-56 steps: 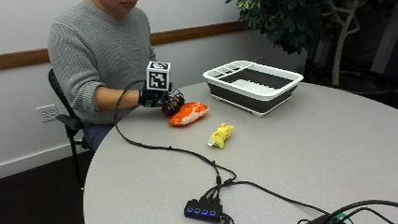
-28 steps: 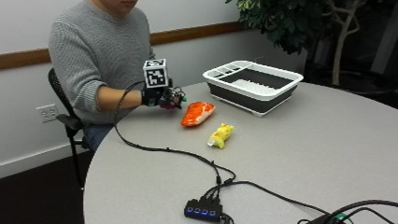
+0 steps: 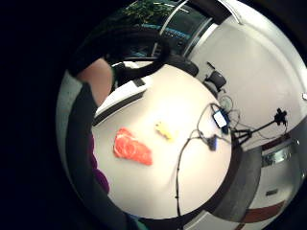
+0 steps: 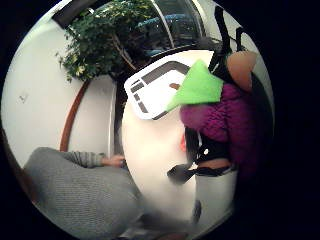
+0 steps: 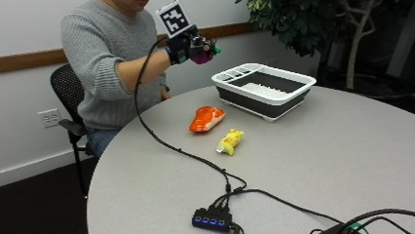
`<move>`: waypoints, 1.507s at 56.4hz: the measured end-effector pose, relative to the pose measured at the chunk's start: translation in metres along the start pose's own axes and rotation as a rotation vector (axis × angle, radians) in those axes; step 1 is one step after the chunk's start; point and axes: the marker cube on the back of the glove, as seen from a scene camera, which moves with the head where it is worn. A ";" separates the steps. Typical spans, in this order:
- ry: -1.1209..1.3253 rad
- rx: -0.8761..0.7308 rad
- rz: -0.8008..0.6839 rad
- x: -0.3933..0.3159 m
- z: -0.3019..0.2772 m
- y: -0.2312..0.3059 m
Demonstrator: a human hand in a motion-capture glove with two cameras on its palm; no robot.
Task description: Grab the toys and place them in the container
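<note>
My gloved right hand (image 5: 187,48) is raised high above the table's near-left side, its fingers curled round a purple toy with a green leaf top (image 5: 205,52). The thumb side palm view shows that toy (image 4: 220,115) filling the space next to the palm. An orange-red salmon toy (image 5: 206,119) lies on the table, also seen as the orange toy (image 3: 132,147). A yellow toy (image 5: 230,141) lies just in front of it. The white and black container (image 5: 264,90) stands beyond them, to the right of my hand.
A black cable (image 5: 188,156) runs from my hand across the round grey table (image 5: 337,161) to a small hub (image 5: 211,219) with blue lights near the front edge. A leafy plant (image 5: 305,24) stands behind the container. My bare hand is out of sight.
My hand has risen from the table beside the orange toy, lifting the purple and green toy up and towards the container. The orange and yellow toys stay put.
</note>
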 end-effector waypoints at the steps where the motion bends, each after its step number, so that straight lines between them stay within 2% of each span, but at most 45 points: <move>1: -0.021 -0.004 -0.002 -0.004 0.004 -0.005; 10: -0.048 -0.045 0.003 -0.060 0.070 -0.084; 14: -0.042 -0.103 -0.038 -0.081 0.108 -0.114; 20: -0.101 -0.158 -0.087 -0.088 0.135 -0.133; 25: -0.105 -0.173 -0.058 -0.083 0.149 -0.138; 35: -0.135 -0.385 0.028 -0.065 0.174 -0.120; 43: -0.076 -0.369 -0.017 -0.060 0.175 -0.107; 61: -0.042 -0.357 -0.003 -0.044 0.164 -0.090; 67: -0.024 -0.346 0.040 -0.005 0.149 -0.079; 78: 0.029 -0.345 0.266 0.110 0.124 -0.037; 85: 0.050 -0.372 0.351 0.149 0.123 -0.019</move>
